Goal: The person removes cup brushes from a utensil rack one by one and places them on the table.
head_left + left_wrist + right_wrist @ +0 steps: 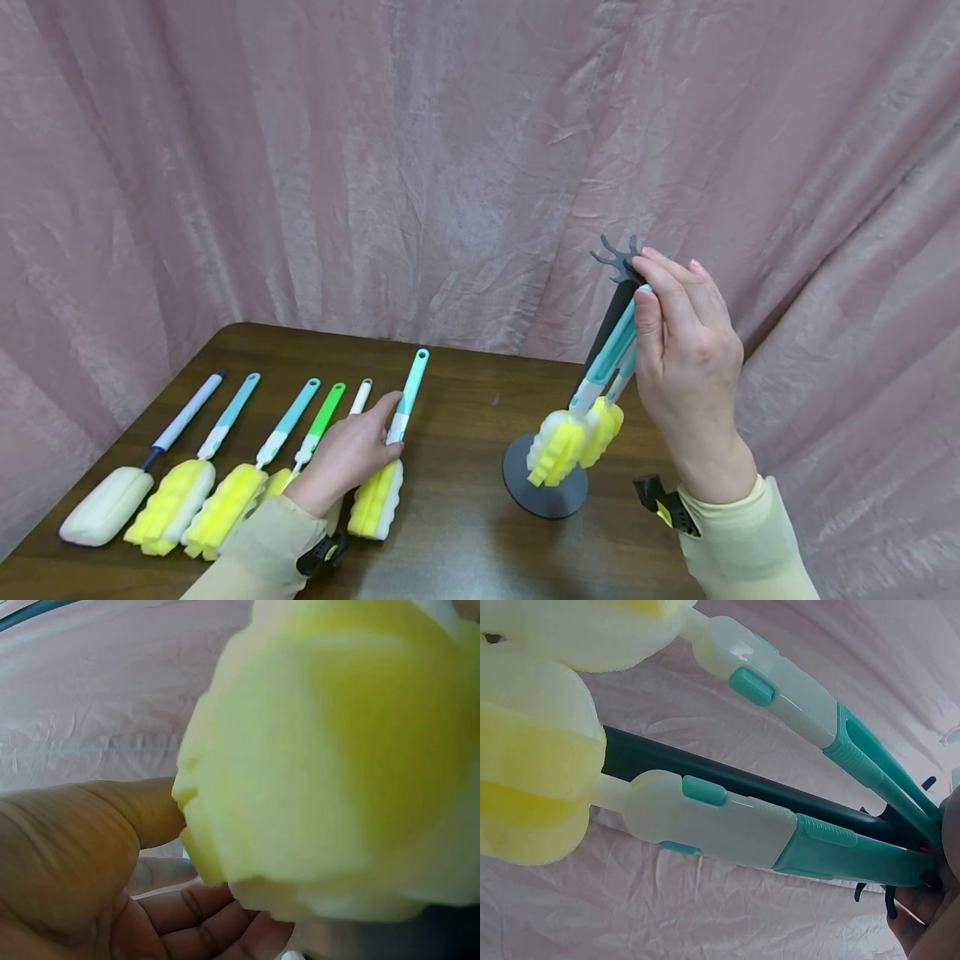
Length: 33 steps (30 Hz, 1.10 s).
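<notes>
My right hand (686,342) is at the top of a dark stand, pinching the teal handle end of a sponge bottle brush (611,350) beside the hooks (618,257). The brush's yellow-and-white head points down. A second teal-handled brush (780,690) hangs close by, its top hidden by the hand. On the table, my left hand (352,450) holds another sponge bottle brush (411,392) around the white part of its handle, thumb and index finger at either side. That brush lies flat, and its sponge head (322,750) fills much of the left wrist view.
Left of the left hand several brushes lie in a row: a white-headed one (108,504) with a lilac handle, teal-handled ones (292,417), a green-handled one (326,417) and a white-handled one (362,397). The round stand base (543,500) rests on the brown table (465,533). Pink curtains (450,167) hang behind.
</notes>
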Available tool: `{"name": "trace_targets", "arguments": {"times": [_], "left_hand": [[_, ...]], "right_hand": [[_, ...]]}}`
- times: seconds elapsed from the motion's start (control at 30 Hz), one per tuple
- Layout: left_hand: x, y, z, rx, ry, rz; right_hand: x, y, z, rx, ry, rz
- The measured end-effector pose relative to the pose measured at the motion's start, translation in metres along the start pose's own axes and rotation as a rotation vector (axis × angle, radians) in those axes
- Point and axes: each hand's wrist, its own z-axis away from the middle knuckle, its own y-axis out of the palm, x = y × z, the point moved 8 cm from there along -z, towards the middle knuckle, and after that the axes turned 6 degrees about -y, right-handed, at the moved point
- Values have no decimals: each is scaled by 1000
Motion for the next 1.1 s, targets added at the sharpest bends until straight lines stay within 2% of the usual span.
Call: {"name": "trace_targets", "arguments": {"times": [0.23,0.53,0.8,1.1], "left_hand": [[4,3,-4,21,-33,-42],[9,4,-4,3,-23,-119],[13,6,-5,20,-56,-178],[15,10,-3,48,-53,-153]], "right_hand": [[1,0,-2,-5,1,-6],[0,1,-2,1,-2,-8],[0,1,-1,0,-1,-9],[0,0,0,-14,3,-12]]}}
